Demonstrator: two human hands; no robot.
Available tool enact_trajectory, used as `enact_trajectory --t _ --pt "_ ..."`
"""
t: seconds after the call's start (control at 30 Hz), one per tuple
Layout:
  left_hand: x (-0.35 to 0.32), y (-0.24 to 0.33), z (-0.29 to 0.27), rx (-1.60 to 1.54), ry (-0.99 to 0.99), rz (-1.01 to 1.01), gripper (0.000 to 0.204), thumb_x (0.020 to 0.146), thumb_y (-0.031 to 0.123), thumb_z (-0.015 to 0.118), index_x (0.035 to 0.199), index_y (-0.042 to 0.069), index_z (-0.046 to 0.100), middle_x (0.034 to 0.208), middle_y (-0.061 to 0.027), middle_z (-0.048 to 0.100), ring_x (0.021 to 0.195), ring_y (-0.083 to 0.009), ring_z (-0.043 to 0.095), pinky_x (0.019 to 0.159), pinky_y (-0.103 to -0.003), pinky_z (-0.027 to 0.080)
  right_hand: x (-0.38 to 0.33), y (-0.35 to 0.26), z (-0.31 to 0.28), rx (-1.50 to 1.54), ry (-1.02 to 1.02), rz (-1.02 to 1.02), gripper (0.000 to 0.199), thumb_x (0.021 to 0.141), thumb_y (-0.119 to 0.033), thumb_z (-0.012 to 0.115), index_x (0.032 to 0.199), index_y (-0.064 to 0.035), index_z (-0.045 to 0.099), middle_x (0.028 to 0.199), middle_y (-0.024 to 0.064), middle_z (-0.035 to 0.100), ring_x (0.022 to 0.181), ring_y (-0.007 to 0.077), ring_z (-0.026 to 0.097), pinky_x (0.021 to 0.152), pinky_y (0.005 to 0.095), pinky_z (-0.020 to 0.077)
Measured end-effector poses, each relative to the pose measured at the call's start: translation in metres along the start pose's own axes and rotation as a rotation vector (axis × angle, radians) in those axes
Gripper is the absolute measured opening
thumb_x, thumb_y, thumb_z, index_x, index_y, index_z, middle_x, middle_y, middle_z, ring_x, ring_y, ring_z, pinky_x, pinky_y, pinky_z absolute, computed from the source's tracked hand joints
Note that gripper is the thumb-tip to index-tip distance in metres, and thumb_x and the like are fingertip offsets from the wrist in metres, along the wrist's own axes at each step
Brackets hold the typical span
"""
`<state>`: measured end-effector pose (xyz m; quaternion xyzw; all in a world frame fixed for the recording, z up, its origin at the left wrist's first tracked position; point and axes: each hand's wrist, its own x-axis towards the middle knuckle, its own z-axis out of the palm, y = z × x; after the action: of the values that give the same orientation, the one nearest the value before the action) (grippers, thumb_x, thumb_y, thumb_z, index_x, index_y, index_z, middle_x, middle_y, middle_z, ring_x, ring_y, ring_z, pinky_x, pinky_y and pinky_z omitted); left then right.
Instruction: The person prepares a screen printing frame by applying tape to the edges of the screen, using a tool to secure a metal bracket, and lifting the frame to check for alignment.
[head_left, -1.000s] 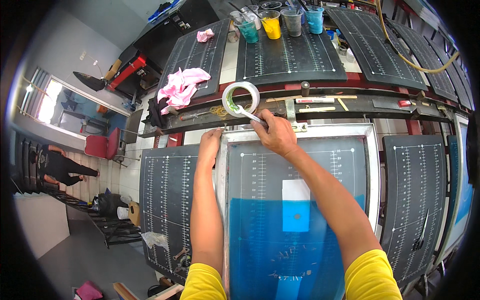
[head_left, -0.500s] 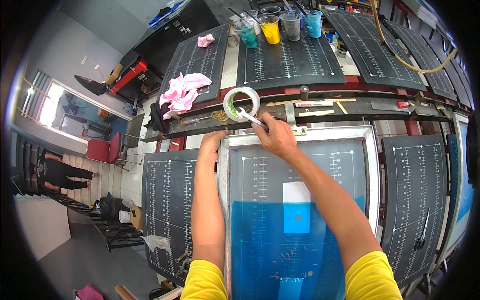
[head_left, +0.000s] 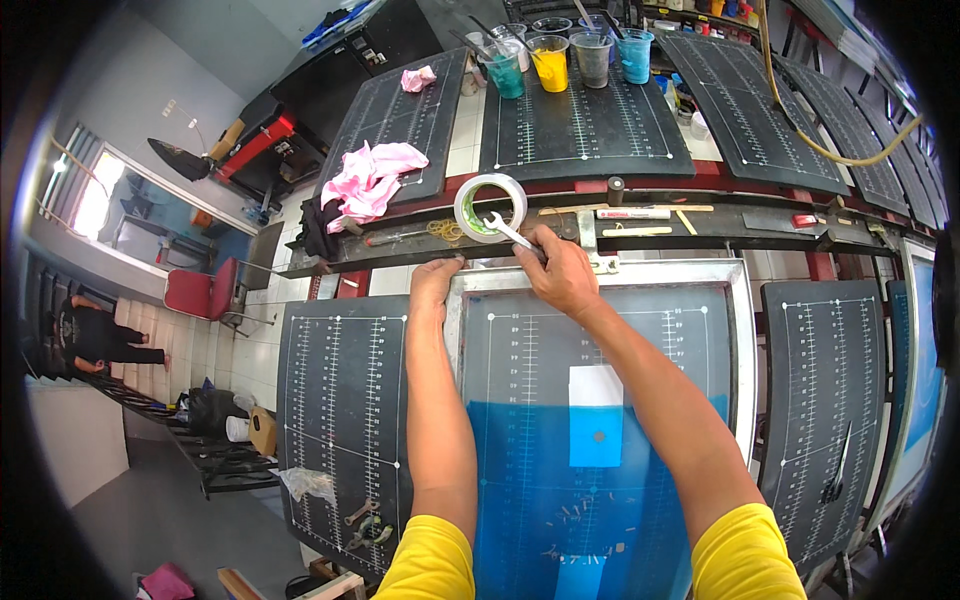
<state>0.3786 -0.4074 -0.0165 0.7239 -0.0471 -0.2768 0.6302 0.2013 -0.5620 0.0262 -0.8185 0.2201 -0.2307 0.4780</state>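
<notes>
My right hand [head_left: 562, 272] is closed around a silver wrench [head_left: 512, 232], whose jaw points toward the far left, over the opening of a tape roll [head_left: 490, 208]. Below it lies the aluminium-edged printing screen [head_left: 742, 350], its mesh blue in the nearer part and clear grey in the farther part. My left hand [head_left: 436, 282] is at the screen's far left corner, fingers curled in a pinch by the dark rail; what they grip is hidden. A metal clamp [head_left: 588, 235] stands at the screen's far edge, beside my right hand.
Along the dark rail [head_left: 740, 215] lie a marker [head_left: 633, 213] and wooden sticks. Beyond are black printing boards [head_left: 610, 130], ink cups [head_left: 550, 66] and a pink cloth [head_left: 370, 180]. Another wrench [head_left: 361, 512] rests on the left board; scissors [head_left: 838, 470] on the right one. A person stands far left.
The view has shifted slightly. My left forearm has swung right, nearer the screen, uncovering the tools on the left board. Both hands stay at the screen's far edge, the wrench still in my right.
</notes>
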Motion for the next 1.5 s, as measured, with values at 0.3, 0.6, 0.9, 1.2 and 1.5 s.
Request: enact_trajectory --t 0.3,0.6,0.9,1.2,1.5 --pt "0.005 -0.004 0.003 0.157 0.022 0.085 0.011 0.082 0.009 0.07 0.076 0.0 0.069 0.074 -0.0046 0.067 0.063 -0.0115 0.057 0.062 -0.027 0.044 0.002 0.008 0.002 0.039 0.048 -0.006 0.024 0.089 -0.031 0.062 0.092 -0.0071 0.059 0.068 0.0154 0.062 0.066 0.0363 0.062 0.063 0.0459 0.046" --pt "0.006 -0.003 0.001 0.197 -0.015 0.077 0.013 0.084 0.012 0.068 0.08 0.0 0.069 0.077 -0.0059 0.067 0.066 -0.0126 0.058 0.063 -0.027 0.044 -0.004 0.01 0.007 -0.104 0.076 -0.202 0.022 0.086 -0.029 0.065 0.088 -0.0085 0.059 0.07 0.0136 0.065 0.068 0.0345 0.063 0.064 0.046 0.0481" --pt "-0.003 0.013 -0.007 -0.073 -0.143 -0.139 0.018 0.092 0.012 0.056 0.096 -0.002 0.067 0.091 -0.0114 0.068 0.078 -0.019 0.064 0.071 -0.032 0.052 -0.007 0.01 0.008 -0.152 0.042 -0.297 0.021 0.084 -0.029 0.066 0.09 -0.0089 0.062 0.073 0.0117 0.066 0.071 0.0324 0.064 0.065 0.0443 0.0489" --pt "0.004 -0.01 -0.014 -0.149 -0.152 -0.035 0.027 0.098 0.014 0.049 0.108 -0.006 0.065 0.1 -0.0146 0.067 0.087 -0.0218 0.064 0.077 -0.035 0.052 -0.002 0.006 0.001 0.067 0.005 -0.061 0.019 0.084 -0.023 0.064 0.095 -0.0082 0.065 0.074 0.0137 0.066 0.068 0.0318 0.063 0.064 0.0415 0.048" --pt "-0.009 -0.007 -0.004 -0.133 -0.071 0.001 0.027 0.098 0.015 0.052 0.107 -0.007 0.066 0.101 -0.0133 0.069 0.09 -0.0186 0.063 0.083 -0.031 0.049 0.012 -0.01 0.006 -0.339 -0.092 -0.284 0.017 0.085 -0.017 0.06 0.094 -0.0051 0.067 0.086 0.0158 0.067 0.08 0.0326 0.065 0.074 0.0445 0.0504"
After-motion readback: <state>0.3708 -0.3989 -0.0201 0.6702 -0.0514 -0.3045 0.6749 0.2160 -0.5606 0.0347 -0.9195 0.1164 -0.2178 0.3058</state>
